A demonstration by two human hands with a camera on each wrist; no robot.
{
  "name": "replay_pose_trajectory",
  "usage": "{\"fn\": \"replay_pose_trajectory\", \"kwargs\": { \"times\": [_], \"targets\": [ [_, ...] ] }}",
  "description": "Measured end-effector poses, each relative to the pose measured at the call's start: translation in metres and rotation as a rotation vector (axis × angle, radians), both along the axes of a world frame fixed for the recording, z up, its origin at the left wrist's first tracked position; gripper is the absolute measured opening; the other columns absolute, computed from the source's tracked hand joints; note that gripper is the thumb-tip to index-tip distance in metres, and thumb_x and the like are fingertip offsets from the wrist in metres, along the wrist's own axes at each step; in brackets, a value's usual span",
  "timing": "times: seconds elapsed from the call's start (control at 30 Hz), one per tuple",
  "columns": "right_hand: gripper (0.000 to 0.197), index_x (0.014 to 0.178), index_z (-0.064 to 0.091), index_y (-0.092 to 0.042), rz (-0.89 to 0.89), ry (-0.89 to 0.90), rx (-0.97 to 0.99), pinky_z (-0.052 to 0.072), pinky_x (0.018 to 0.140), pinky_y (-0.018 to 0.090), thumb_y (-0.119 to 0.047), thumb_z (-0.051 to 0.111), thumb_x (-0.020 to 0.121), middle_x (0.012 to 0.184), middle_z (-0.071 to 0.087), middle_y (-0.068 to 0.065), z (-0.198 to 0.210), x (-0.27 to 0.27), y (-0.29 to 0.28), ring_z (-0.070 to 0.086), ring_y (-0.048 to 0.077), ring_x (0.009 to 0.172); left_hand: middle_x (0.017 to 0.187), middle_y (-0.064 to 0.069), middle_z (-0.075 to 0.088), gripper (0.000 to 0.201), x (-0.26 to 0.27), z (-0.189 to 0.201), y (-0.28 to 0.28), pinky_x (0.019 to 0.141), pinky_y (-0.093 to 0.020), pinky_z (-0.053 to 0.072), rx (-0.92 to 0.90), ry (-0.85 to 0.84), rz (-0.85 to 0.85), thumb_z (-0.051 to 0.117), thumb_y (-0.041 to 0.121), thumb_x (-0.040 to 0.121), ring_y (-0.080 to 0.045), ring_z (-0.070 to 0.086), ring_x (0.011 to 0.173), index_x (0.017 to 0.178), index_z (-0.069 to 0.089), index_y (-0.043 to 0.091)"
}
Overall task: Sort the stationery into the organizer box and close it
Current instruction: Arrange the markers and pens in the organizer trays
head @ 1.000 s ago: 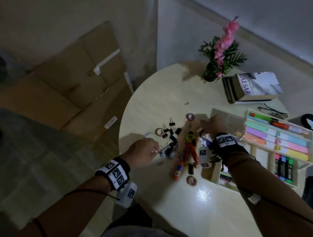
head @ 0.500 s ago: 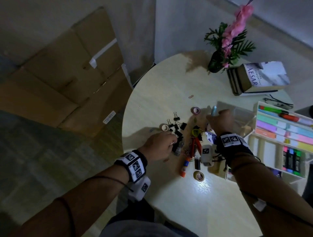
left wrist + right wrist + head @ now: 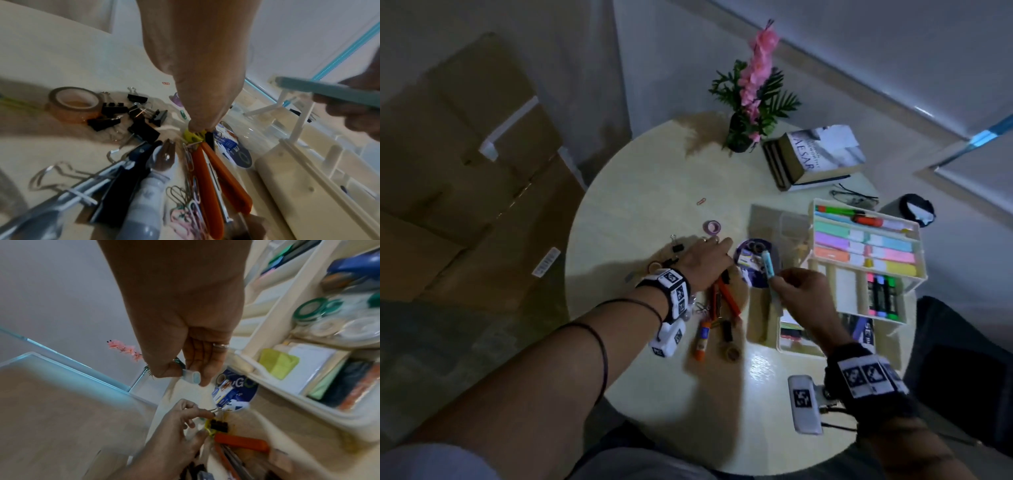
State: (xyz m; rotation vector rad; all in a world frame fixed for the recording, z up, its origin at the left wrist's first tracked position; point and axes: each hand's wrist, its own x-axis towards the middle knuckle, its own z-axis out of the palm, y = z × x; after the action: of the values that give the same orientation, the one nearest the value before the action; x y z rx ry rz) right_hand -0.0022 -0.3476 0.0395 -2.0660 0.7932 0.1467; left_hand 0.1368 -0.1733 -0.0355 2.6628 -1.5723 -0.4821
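Right hand is pinching a light blue pen in the head view, holding it above the counter just beside the open organizer box; left hand is reaching down into the stationery pile, fingers curled. From the left wrist, fingertips are touching a yellow ring by the orange-handled scissors, binder clips and a tape roll lying nearby. From the right wrist, the left hand is pinching a black binder clip by its wire loop, while the thumb and fingers are gripping the pen.
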Motion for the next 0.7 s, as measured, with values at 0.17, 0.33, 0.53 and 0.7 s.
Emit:
{"fn": "replay_pose_trajectory", "kwargs": {
  "times": [0.17, 0.33, 0.53, 0.7],
  "targets": [
    [0.013, 0.083, 0.078, -0.024, 0.016, 0.024, 0.059, 0.065, 0.065, 0.049, -0.034, 0.07, 0.084, 0.081, 0.077, 0.002, 0.002, -0.037, -0.013, 0.077, 0.027, 0.07, 0.125, -0.012, 0.05, 0.031, 0.01, 0.004, -0.003, 0.085, -0.049, 0.055, 0.086, 0.031, 0.001, 0.073, 0.02, 0.086, -0.036, 0.062, 0.104, 0.118, 0.071, 0.019],
    [0.007, 0.092, 0.072, -0.014, -0.03, -0.015, 0.099, 0.046, 0.048, 0.028, -0.012, 0.067, 0.097, 0.074, 0.067, 0.005, 0.021, -0.051, -0.031, 0.057, 0.011, 0.05, 0.121, -0.01, 0.05, 0.038, 0.015, 0.001, -0.003, 0.082, -0.048, 0.058, 0.096, 0.053, 0.048, 0.083, 0.03, 0.079, -0.035, 0.066, 0.098, 0.114, 0.073, 0.02],
    [0.008, 0.1, 0.069, -0.017, -0.019, -0.203, 0.009, 0.048, 0.06, 0.042, -0.01, 0.065, 0.099, 0.085, 0.07, 0.015, 0.048, -0.058, -0.1, 0.059, 0.025, 0.065, 0.108, -0.003, 0.052, 0.045, 0.01, 0.014, -0.005, 0.072, -0.038, 0.052, -0.123, 0.073, 0.257, 0.068, 0.057, 0.074, -0.027, 0.061, 0.092, 0.098, 0.067, 0.02],
    [0.012, 0.106, 0.071, -0.016, -0.078, -0.294, -0.06, 0.05, 0.056, 0.025, -0.007, 0.067, 0.099, 0.089, 0.074, 0.009, 0.061, -0.054, -0.168, 0.062, 0.007, 0.063, 0.083, 0.009, 0.059, 0.027, -0.02, 0.042, -0.032, 0.062, -0.035, 0.051, -0.418, 0.303, 0.513, 0.075, 0.045, 0.077, -0.018, 0.06, 0.074, 0.089, 0.059, 0.027]
  ]
}}
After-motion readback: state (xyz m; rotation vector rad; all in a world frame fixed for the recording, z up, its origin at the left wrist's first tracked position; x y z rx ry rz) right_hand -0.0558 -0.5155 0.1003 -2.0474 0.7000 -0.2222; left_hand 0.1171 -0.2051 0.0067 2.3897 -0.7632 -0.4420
